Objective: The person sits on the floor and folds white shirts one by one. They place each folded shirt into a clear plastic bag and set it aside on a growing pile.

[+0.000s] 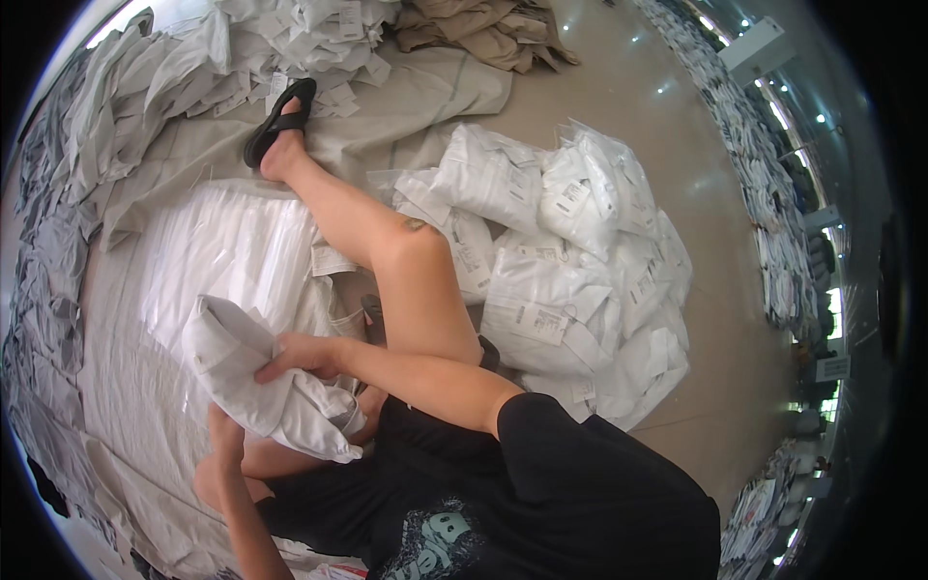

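Over my lap I hold a folded white garment (pixel 237 362), its folded end tilted up to the left and its looser end hanging near my thigh. My right hand (pixel 302 356) grips it from the right, thumb on top, fingers partly tucked into the cloth. My left hand (pixel 226 433) supports its lower left edge; the fingers there are mostly hidden behind the cloth. Just beyond the garment lies a stack of clear plastic bags (pixel 227 256). To the right of my bent leg is a heap of bagged white garments (pixel 551 309) with paper labels.
Loose white garments (pixel 184 68) with tags pile up at the far left, grey ones (pixel 43 280) along the left edge. Tan garments (pixel 483 29) lie at the back. A pale cloth sheet (pixel 126 387) covers the floor. Long rows of stacked clothes (pixel 764 184) line the right side.
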Action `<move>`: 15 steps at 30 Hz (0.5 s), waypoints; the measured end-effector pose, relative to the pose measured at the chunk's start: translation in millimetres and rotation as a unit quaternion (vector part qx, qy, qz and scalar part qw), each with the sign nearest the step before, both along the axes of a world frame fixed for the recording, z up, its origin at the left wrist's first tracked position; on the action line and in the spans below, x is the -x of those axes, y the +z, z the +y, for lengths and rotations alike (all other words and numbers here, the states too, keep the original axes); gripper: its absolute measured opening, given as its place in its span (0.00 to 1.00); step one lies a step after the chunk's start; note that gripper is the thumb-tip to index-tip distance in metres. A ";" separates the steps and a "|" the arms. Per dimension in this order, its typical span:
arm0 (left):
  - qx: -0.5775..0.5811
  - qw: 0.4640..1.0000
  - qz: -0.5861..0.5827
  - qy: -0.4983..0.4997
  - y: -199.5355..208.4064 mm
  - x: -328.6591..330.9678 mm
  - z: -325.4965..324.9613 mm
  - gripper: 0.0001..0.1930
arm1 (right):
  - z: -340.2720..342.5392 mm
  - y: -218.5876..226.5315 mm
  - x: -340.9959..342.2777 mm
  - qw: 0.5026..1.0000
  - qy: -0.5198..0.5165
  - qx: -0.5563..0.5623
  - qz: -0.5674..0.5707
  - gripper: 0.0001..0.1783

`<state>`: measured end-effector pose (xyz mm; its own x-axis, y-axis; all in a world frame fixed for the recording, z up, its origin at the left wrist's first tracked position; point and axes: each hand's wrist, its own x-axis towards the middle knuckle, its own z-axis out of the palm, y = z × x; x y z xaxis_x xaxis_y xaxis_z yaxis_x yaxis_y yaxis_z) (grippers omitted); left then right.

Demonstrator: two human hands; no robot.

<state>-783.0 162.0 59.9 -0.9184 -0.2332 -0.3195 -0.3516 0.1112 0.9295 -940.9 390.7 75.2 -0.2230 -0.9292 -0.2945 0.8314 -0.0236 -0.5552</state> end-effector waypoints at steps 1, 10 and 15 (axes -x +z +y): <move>-0.022 0.999 0.008 0.023 -2.4 -0.8 0.7 0.30 | -0.2 1.1 -0.7 1.000 0.011 0.001 -0.002 0.35; -0.022 1.000 -0.004 0.005 -30.8 -18.9 -14.1 0.36 | 0.3 -1.4 -3.0 0.998 0.046 -0.009 0.030 0.35; 0.066 0.996 0.006 -0.060 -24.0 -15.7 -14.3 0.37 | 0.3 -2.9 -2.9 0.999 0.035 -0.020 0.022 0.35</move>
<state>-767.4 147.7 35.9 -0.9455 -0.1615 -0.2826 -0.3180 0.2727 0.9080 -938.1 391.0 72.3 -0.1714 -0.9307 -0.3232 0.8053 0.0566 -0.5902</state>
